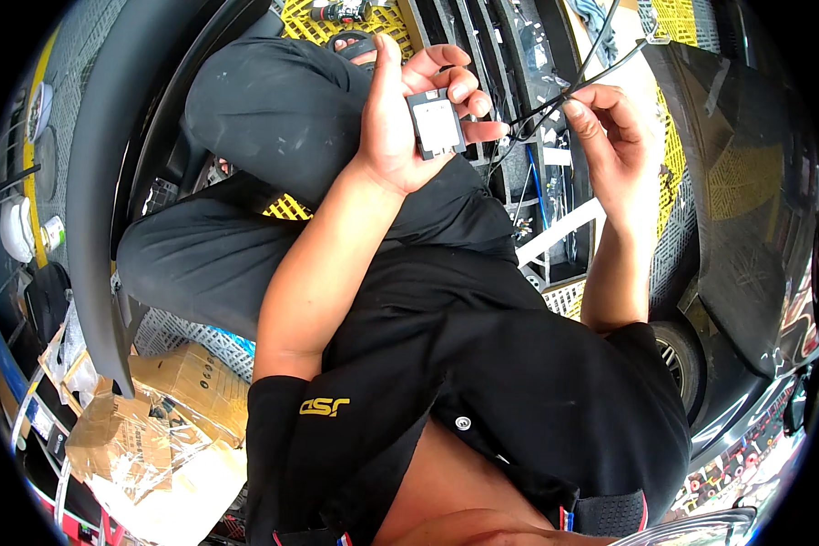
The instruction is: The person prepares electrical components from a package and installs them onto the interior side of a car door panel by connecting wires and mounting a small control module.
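My left hand (396, 136) is raised above my bent knee, palm up, with a small black rectangular module (435, 125) bearing a white label lying in its curled fingers. To the right, my right hand (617, 141) pinches thin black cables (584, 80) between thumb and forefinger. The cables loop above it and run down to the left, near the fingertips of my left hand. Whether they connect to the module I cannot tell.
A long black slotted part (471, 36) lies beyond my knees on yellow grating (302, 18). A curved black panel (95, 164) runs along the left, cardboard boxes (182, 382) at lower left. A dark car body (737, 182) with a wheel (675, 359) fills the right.
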A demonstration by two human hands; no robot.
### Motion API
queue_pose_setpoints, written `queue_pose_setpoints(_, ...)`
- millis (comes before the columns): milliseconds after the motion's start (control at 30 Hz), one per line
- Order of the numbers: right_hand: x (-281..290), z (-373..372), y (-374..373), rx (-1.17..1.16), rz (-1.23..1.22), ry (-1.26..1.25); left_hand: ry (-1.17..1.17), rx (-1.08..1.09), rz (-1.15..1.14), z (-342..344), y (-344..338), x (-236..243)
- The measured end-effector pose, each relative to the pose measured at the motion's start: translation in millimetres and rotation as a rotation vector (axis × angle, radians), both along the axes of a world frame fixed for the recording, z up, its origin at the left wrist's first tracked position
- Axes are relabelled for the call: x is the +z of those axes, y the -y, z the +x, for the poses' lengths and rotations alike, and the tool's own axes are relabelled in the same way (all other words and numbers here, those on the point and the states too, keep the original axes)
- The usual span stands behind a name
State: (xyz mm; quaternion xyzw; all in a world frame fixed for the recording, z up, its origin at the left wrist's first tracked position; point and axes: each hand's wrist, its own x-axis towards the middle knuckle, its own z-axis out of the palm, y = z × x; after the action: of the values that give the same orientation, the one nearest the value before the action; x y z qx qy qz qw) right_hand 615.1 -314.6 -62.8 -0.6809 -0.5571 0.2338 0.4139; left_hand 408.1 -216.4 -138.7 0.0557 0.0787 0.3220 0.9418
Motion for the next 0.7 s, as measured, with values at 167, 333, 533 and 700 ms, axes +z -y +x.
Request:
queue_pose_setpoints(167, 4, -4, 1, -0.028, -0.031, -0.126, -0.192, -0.004, 0.097, 2, -1, 2)
queue_pose_setpoints(333, 7, -16, -4, -0.094, -0.099, -0.126, -0.422, -0.059, 0.684, 10, 18, 2)
queue_pose_setpoints(533, -2, -11, -6, 0.024, -0.030, 0.100, -0.563, 0.013, 0.636, 16, 22, 1)
queue_pose_setpoints(700, 11, -16, -7, 0.059, -0.097, 0.311, -0.631, 0.096, 0.732, 16, 20, -6)
